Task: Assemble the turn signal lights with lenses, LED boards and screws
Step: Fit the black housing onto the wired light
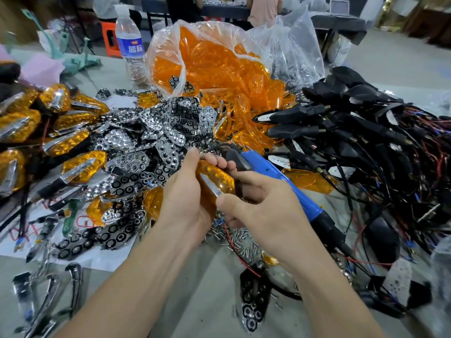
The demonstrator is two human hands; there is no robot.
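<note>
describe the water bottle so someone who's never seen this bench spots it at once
Find the big clear bag of orange lenses at the back of the table. Just left of it stands the water bottle: clear plastic, white cap, blue label, the only tall upright thing there.

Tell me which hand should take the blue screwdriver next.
Right, probably. The blue screwdriver lies just beyond the right hand, which only pinches the end of the amber turn signal light; the left hand wraps the light and can steady it.
</note>
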